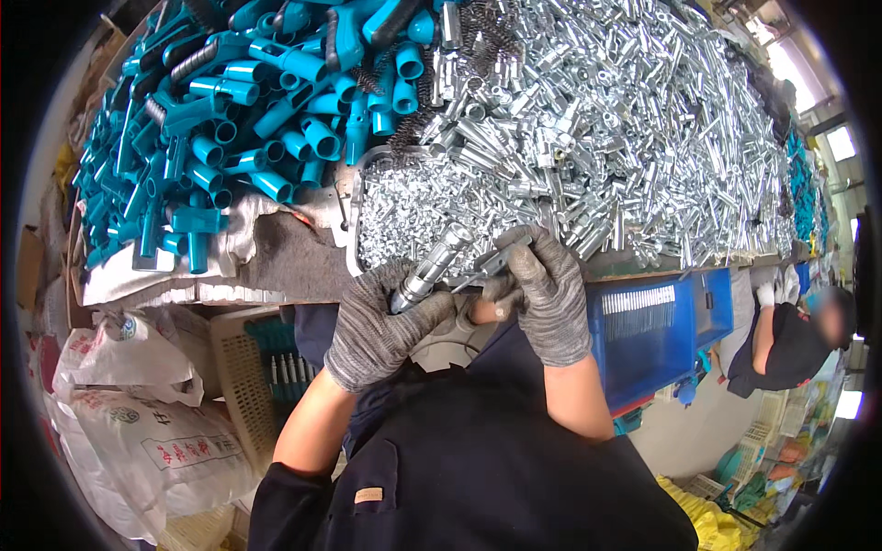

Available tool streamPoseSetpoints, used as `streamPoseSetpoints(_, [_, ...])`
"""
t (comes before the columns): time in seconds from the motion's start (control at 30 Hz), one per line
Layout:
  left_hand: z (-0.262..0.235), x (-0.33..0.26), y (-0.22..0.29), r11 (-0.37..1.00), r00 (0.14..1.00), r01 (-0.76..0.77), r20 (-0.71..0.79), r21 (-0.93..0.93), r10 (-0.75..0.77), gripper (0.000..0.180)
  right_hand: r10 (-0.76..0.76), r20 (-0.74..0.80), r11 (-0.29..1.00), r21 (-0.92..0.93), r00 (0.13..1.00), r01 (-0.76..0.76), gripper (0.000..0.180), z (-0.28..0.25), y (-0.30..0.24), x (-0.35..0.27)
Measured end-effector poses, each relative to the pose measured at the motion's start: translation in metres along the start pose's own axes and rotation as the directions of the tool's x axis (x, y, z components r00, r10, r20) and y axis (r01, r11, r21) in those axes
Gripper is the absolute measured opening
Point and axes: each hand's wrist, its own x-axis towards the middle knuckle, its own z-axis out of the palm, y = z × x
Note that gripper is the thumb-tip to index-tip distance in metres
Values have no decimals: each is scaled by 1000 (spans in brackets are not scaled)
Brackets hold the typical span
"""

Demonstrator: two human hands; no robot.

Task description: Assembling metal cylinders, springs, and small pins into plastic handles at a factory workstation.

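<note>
My left hand (pixel 375 329), in a grey knitted glove, is wrapped round a shiny metal cylinder (pixel 437 264). The cylinder tilts up to the right and has a stepped, ribbed body. To its right, my gloved right hand (pixel 557 308) is closed, with thumb and fingers pinching a small slim metal part (pixel 496 261). That part lies close to the cylinder's upper end; I cannot tell whether they touch. Both hands are at the table's near edge, just in front of a metal tray (pixel 355 216) full of tiny silver pieces.
Teal tool housings (pixel 266 92) with black grips are heaped at the left. Loose metal parts (pixel 634 138) and dark springs (pixel 482 32) cover the table's middle and right. Below stand blue bins (pixel 634 367), a beige crate (pixel 241 367) and white sacks (pixel 156 450). A person (pixel 781 340) sits at the right.
</note>
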Motion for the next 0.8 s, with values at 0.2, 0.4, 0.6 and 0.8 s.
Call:
streamPoseSetpoints(0.2, [-38,-8,-14,979,987,148,85,-136,-138,19,-351,-363,933,-51,863,357,28,-31,-21,13])
streamPoseSetpoints(0.4, [-31,-7,-1,991,995,12,93,130,-25,24,-216,-131,975,-82,967,207,22,5,-24,5])
streamPoseSetpoints(0.6, [-22,-4,5,994,993,89,73,67,-93,22,-107,-37,989,97,994,110,23,7,1,13])
streamPoseSetpoints(0.8, [-14,2,5,982,1000,-27,8,187,26,20,-230,-97,972,-81,968,222,18,24,-6,10])
